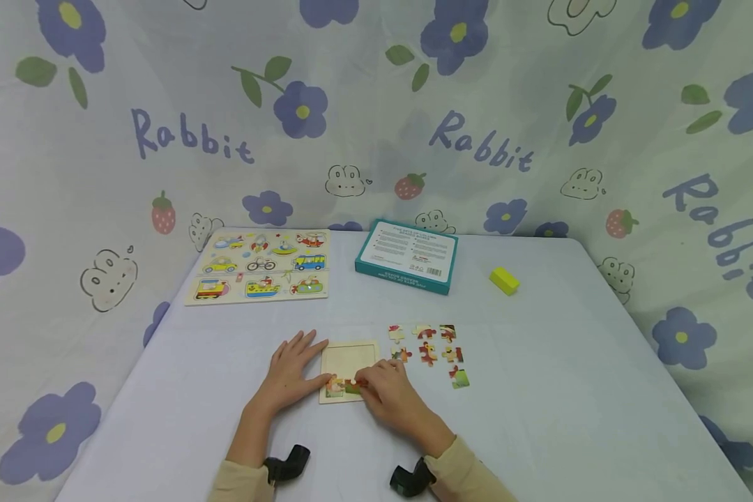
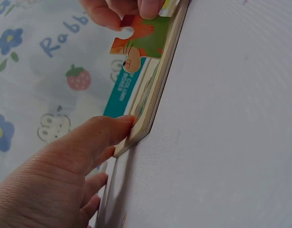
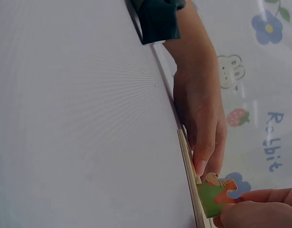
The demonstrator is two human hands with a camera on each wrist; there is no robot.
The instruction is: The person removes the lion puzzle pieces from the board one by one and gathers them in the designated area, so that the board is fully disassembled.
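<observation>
A small wooden puzzle tray lies on the table between the hands. One puzzle piece sits in its near left corner. With straight, spread fingers, the left hand rests at the tray's left side, its thumb touching the near left corner. The right hand pinches a green and orange puzzle piece between thumb and fingers. In the right wrist view this piece is tilted up at the tray's edge, beside the placed one. Several loose puzzle pieces lie right of the tray.
A wooden picture board with vehicles lies at the back left. A teal box is at the back middle, and a yellow block stands to its right. Flowered cloth hangs behind the white table.
</observation>
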